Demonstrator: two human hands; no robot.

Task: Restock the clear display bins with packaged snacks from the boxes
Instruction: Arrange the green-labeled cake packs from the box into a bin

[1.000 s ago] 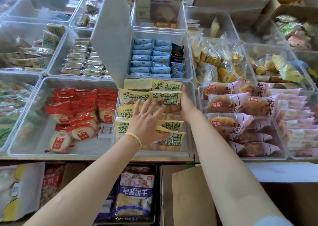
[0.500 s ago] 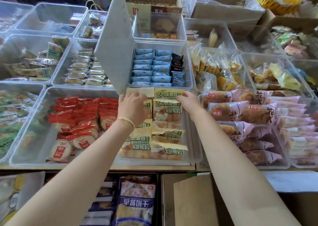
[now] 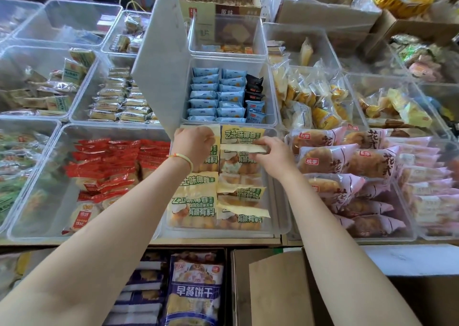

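Yellow snack packs (image 3: 190, 207) sat in two columns in the clear bin (image 3: 282, 201) at the front middle of the shelf, green print facing up. Nearest the person, below the shelf edge: an open cardboard box (image 3: 270, 288) on the right, and a purple-and-white biscuit bag (image 3: 195, 293) standing in another box on the left. Both forearms reached out over the bin. Left hand (image 3: 195, 147), yellow band (image 3: 185, 157) on the wrist, was curled knuckles-up at the far left end of the bin, on the top pack of the left column; couldn't tell whether the fingers actually gripped it. Right hand (image 3: 273, 153) pinched the edge of one pack (image 3: 242, 148) in the right column, holding it edge-up near the far end. Hands were apart, one per column. Left of that bin: a bin of red-wrapped cakes (image 3: 109, 162). Right of it: a bin of pink-wrapped buns (image 3: 342, 162). Just behind the yellow packs: a bin with rows of light blue packets (image 3: 214, 97) plus a few black ones (image 3: 253, 83). A white board (image 3: 162, 60) stood tilted beside that bin. Further back: more clear bins with mixed snacks, and cardboard boxes (image 3: 323, 13) along the rear.
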